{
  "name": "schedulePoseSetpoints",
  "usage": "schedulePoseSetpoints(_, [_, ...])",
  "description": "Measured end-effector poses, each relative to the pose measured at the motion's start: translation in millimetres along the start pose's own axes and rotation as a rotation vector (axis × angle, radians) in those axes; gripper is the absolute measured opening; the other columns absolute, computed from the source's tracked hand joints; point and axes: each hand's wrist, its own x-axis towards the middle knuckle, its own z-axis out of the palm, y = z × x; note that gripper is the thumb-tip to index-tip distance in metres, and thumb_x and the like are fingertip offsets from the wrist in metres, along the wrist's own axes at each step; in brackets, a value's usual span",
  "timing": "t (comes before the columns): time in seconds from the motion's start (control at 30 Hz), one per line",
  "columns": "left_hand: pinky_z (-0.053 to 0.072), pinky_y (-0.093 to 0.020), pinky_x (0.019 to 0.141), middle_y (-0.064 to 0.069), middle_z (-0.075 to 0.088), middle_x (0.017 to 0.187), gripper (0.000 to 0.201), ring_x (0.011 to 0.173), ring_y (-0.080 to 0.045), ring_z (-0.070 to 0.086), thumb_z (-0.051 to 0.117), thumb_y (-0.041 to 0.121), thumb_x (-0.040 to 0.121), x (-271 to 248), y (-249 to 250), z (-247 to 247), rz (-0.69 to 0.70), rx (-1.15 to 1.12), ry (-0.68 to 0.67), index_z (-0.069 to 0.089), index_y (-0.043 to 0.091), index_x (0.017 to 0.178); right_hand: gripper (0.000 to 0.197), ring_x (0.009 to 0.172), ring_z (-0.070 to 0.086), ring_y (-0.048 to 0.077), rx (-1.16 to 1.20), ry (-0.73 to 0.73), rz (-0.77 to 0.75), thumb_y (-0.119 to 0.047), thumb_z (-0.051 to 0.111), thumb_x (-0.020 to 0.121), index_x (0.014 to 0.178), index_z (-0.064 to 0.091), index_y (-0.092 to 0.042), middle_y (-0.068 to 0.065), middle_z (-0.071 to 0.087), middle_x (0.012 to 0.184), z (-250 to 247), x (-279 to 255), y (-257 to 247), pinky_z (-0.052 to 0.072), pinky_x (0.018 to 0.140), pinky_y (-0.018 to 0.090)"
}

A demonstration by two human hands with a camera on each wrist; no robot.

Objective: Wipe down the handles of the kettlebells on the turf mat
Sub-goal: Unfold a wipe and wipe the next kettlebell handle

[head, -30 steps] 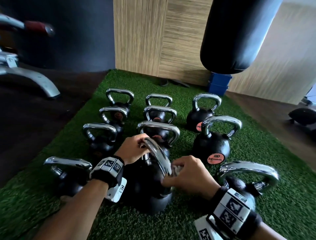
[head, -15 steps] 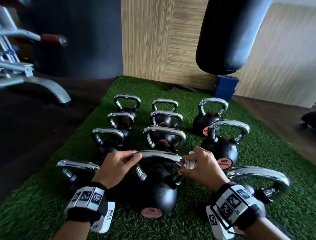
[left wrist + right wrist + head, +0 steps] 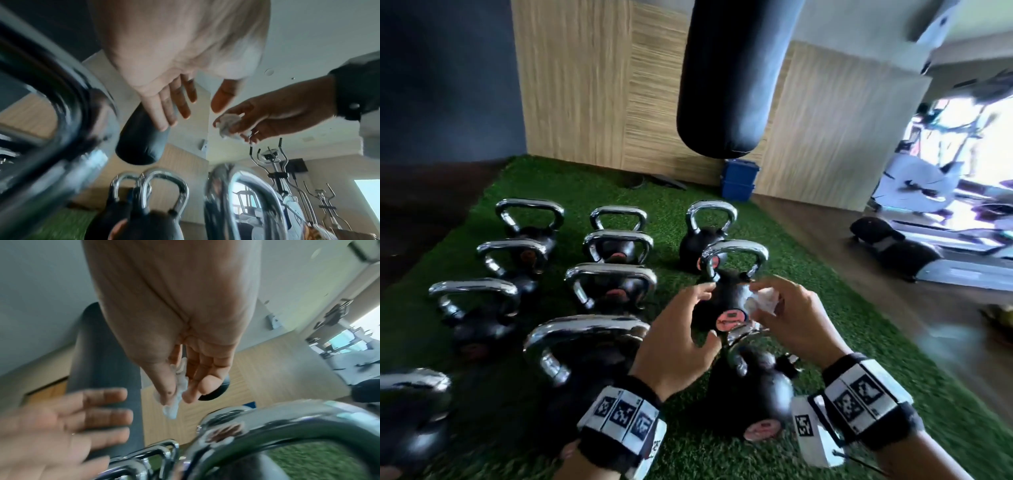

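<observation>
Several black kettlebells with chrome handles stand in rows on the green turf mat [image 3: 661,192]. My left hand [image 3: 698,311] hovers with fingers spread and holds nothing. My right hand [image 3: 784,311] pinches a crumpled white wipe [image 3: 763,299]. Both hands are in the air above the right column, over the near right kettlebell [image 3: 753,394] and in front of the one behind it [image 3: 736,253]. The big front middle kettlebell [image 3: 585,342] stands to their left. The left wrist view has straight left fingers [image 3: 174,104] and the wipe [image 3: 228,125]. In the right wrist view the wipe [image 3: 176,386] hangs above a chrome handle [image 3: 287,418].
A black punching bag [image 3: 729,78] hangs over the mat's far end, with a blue box [image 3: 739,180] by the wooden wall. Exercise machines [image 3: 914,185] and a dark object [image 3: 893,243] stand on the floor at right. Dark floor borders the mat at left.
Both hands came off the front middle kettlebell's handle and moved right and up. The left hand let go and opened; the right still holds the wipe. The view swung right.
</observation>
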Motion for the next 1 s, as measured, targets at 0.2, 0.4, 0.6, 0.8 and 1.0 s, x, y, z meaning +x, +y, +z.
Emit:
schedulePoseSetpoints(0.2, [0.036,-0.023,0.112,0.015,0.047,0.134,0.116,0.130,-0.005,0.048,0.093,0.054,0.053,-10,-45,92,-0.481,-0.212,-0.248,0.033,0.033,0.149,0.022,0.056,0.059,-0.008,0.048,0.008,0.098,-0.032,0.083,0.078,0.097,0.072,-0.031,-0.013,0.069,0.071,-39,-15,43,0.046,0.058,0.012])
schedulePoseSetpoints(0.4, [0.054,-0.026,0.086,0.024,0.073,0.081,0.056,0.083,0.005,0.067,0.075,0.082,0.049,-17,-74,127,-0.539,-0.091,-0.186,0.071,0.036,0.078,0.028,0.074,0.061,0.003,-0.045,0.015,0.078,-0.038,0.088,0.069,0.094,0.077,-0.028,-0.010,0.069,0.090,-31,-8,58,0.042,0.063,0.012])
schedulePoseSetpoints(0.6, [0.053,-0.029,0.088,0.010,0.078,0.091,0.067,0.093,-0.008,0.072,0.063,0.081,0.058,-3,-65,135,-0.471,-0.089,-0.335,0.075,0.032,0.101,0.026,0.077,0.061,0.001,-0.099,0.123,0.037,-0.020,0.081,0.079,0.104,0.079,-0.028,-0.005,0.075,0.100,-12,-11,58,0.036,0.067,-0.003])
schedulePoseSetpoints(0.8, [0.052,-0.024,0.080,0.005,0.078,0.096,0.081,0.094,-0.014,0.071,0.051,0.087,0.059,-5,-70,138,-0.435,-0.045,-0.291,0.072,0.038,0.120,0.020,0.083,0.060,0.010,-0.201,-0.089,-0.085,-0.030,0.071,0.091,0.108,0.077,-0.020,-0.001,0.061,0.099,-12,-18,45,0.051,0.070,0.023])
schedulePoseSetpoints(1.0, [0.055,-0.027,0.083,0.006,0.078,0.089,0.076,0.090,-0.014,0.072,0.058,0.081,0.058,-6,-67,135,-0.461,-0.117,-0.281,0.074,0.034,0.116,0.017,0.086,0.061,0.005,-0.208,-0.072,-0.104,-0.024,0.067,0.095,0.099,0.079,-0.013,-0.006,0.066,0.100,-12,-22,36,0.046,0.076,0.012])
